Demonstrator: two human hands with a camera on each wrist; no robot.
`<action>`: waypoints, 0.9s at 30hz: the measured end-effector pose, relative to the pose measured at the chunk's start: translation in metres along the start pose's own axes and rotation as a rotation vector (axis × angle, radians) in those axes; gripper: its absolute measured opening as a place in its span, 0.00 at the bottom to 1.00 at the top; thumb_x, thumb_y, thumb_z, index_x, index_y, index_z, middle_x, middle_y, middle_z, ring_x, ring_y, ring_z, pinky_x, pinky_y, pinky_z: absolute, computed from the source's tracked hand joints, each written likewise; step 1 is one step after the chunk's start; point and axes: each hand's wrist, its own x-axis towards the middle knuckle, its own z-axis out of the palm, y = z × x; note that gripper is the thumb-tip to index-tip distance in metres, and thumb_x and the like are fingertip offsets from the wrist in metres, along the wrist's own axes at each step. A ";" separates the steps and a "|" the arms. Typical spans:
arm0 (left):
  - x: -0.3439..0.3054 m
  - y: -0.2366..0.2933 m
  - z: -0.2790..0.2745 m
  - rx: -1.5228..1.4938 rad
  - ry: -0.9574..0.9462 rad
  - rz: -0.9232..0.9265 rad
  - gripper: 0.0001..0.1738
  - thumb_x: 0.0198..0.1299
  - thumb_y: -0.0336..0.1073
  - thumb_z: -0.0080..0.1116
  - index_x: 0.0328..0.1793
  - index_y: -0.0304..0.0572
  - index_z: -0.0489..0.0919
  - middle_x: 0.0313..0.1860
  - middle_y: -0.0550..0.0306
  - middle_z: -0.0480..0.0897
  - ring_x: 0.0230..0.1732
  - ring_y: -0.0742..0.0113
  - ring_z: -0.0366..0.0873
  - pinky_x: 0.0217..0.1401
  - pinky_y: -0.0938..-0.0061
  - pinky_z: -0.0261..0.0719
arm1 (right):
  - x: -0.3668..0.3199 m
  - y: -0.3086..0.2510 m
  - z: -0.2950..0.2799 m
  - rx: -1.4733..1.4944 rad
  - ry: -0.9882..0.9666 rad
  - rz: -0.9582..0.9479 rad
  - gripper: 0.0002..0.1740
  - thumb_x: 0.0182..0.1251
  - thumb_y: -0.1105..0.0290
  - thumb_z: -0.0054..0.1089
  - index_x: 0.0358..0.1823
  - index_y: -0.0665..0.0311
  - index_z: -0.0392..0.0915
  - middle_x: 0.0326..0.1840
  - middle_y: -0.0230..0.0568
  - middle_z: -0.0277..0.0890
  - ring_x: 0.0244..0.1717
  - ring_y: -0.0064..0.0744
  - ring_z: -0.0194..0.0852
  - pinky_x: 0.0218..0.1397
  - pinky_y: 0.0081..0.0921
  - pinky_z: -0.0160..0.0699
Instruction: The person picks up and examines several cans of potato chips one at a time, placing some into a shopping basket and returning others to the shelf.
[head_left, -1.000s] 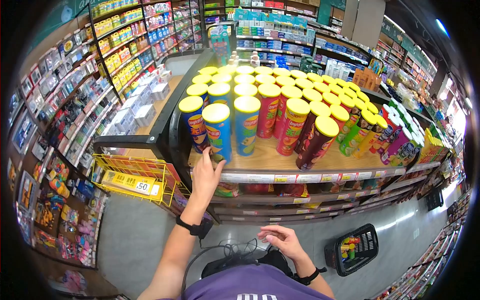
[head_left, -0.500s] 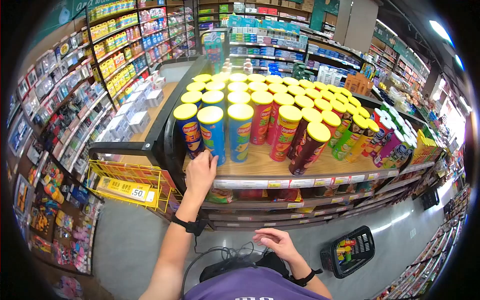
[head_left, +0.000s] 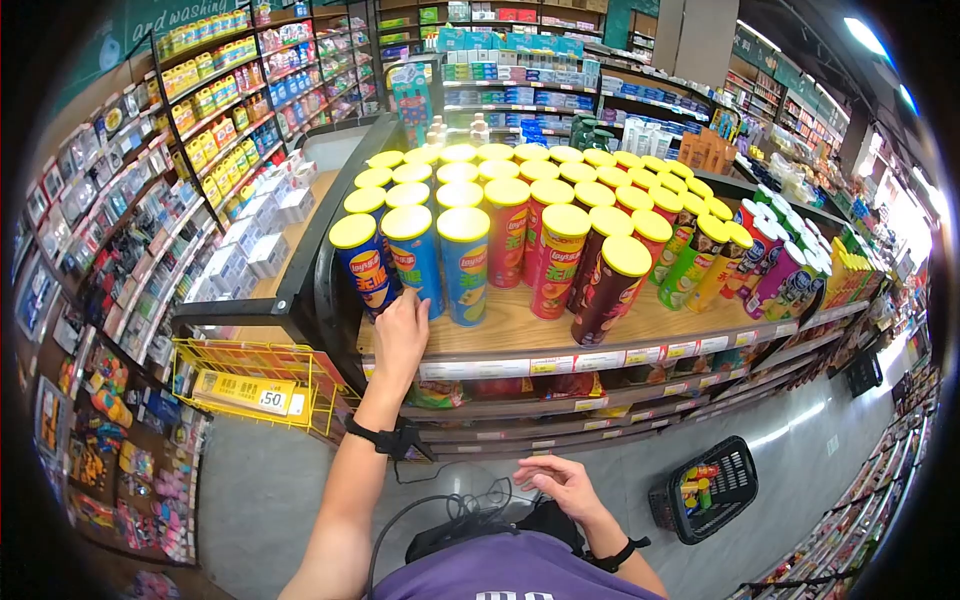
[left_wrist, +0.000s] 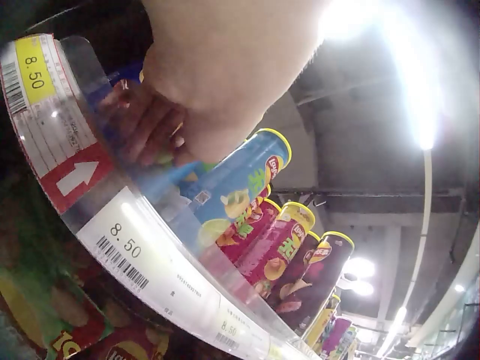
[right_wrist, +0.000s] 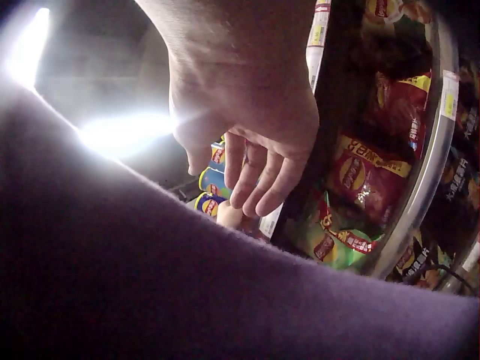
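Note:
My left hand is at the lower part of a light blue chip can with a yellow lid, thumb and forefinger against its base. The can stands upright at the shelf's front left. Close on its left is a dark blue can, on its right another light blue can. Bent fingers show in the left wrist view behind the clear price strip; the wrist hides part of the cans. My right hand hangs in front of the body, fingers relaxed, holding nothing.
Rows of yellow-lidded cans fill the wooden shelf. A maroon can stands at its front edge. Left of it hangs a yellow wire rack. On the floor at right is a black basket with several small cans. Bagged chips lie on lower shelves.
The light blue can has moved back on the shelf, level with its neighbours, with my left hand at its base. My right hand stays about where it was.

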 end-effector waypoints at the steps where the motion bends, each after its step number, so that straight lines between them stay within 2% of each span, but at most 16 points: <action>1: 0.000 0.000 0.000 0.003 -0.001 -0.002 0.09 0.71 0.33 0.63 0.44 0.34 0.80 0.36 0.38 0.86 0.41 0.37 0.87 0.43 0.48 0.83 | 0.000 0.001 0.000 0.002 -0.001 0.000 0.19 0.80 0.74 0.62 0.67 0.72 0.81 0.56 0.50 0.88 0.58 0.37 0.87 0.63 0.37 0.88; 3: 0.000 0.002 -0.004 0.010 -0.002 -0.009 0.09 0.71 0.35 0.64 0.44 0.35 0.81 0.35 0.39 0.86 0.40 0.38 0.87 0.42 0.50 0.83 | 0.001 0.000 0.003 0.014 0.000 0.015 0.19 0.80 0.74 0.62 0.67 0.72 0.81 0.56 0.50 0.88 0.58 0.37 0.87 0.63 0.36 0.88; 6: -0.004 0.020 -0.021 0.044 -0.106 -0.069 0.11 0.70 0.38 0.66 0.39 0.36 0.83 0.33 0.41 0.87 0.38 0.41 0.87 0.41 0.54 0.83 | 0.003 0.004 0.003 0.037 -0.004 0.022 0.19 0.79 0.73 0.63 0.67 0.72 0.81 0.56 0.49 0.88 0.58 0.37 0.87 0.63 0.36 0.88; 9: -0.005 0.034 -0.020 -0.166 -0.253 0.008 0.13 0.68 0.40 0.67 0.37 0.37 0.85 0.33 0.43 0.87 0.37 0.43 0.87 0.40 0.56 0.83 | 0.005 0.004 0.004 0.038 -0.007 0.023 0.19 0.79 0.73 0.63 0.67 0.72 0.81 0.56 0.49 0.88 0.58 0.37 0.87 0.63 0.36 0.88; 12: -0.003 0.031 0.004 -0.342 -0.342 0.123 0.14 0.68 0.39 0.70 0.44 0.32 0.87 0.34 0.42 0.89 0.34 0.53 0.90 0.39 0.64 0.85 | 0.008 0.003 0.006 0.010 -0.017 0.028 0.19 0.80 0.72 0.64 0.66 0.72 0.81 0.56 0.49 0.88 0.58 0.37 0.87 0.63 0.36 0.88; 13: -0.001 0.032 0.009 -0.381 -0.426 0.112 0.16 0.69 0.39 0.69 0.51 0.31 0.88 0.41 0.40 0.91 0.40 0.55 0.92 0.45 0.66 0.87 | 0.009 0.003 0.006 -0.003 -0.019 0.025 0.19 0.80 0.72 0.64 0.66 0.72 0.81 0.56 0.49 0.88 0.58 0.37 0.87 0.63 0.36 0.88; 16: 0.003 0.038 0.018 -0.428 -0.484 0.096 0.18 0.70 0.38 0.68 0.57 0.30 0.87 0.46 0.40 0.92 0.44 0.57 0.92 0.49 0.67 0.88 | 0.009 0.005 0.006 0.016 -0.007 0.027 0.19 0.79 0.71 0.64 0.66 0.72 0.81 0.55 0.49 0.88 0.58 0.37 0.87 0.63 0.36 0.88; 19: 0.008 0.034 0.029 -0.505 -0.503 -0.060 0.21 0.71 0.40 0.68 0.61 0.29 0.86 0.48 0.42 0.92 0.46 0.59 0.92 0.52 0.66 0.87 | 0.006 0.003 0.005 0.019 0.000 0.012 0.20 0.79 0.70 0.65 0.66 0.72 0.81 0.55 0.49 0.88 0.58 0.37 0.87 0.63 0.36 0.88; 27: 0.013 0.035 0.027 -0.521 -0.531 -0.087 0.22 0.72 0.41 0.68 0.61 0.28 0.86 0.49 0.43 0.92 0.49 0.60 0.91 0.55 0.67 0.87 | -0.001 0.003 -0.004 0.006 0.041 0.012 0.20 0.79 0.69 0.65 0.66 0.72 0.81 0.56 0.49 0.88 0.58 0.37 0.87 0.62 0.36 0.88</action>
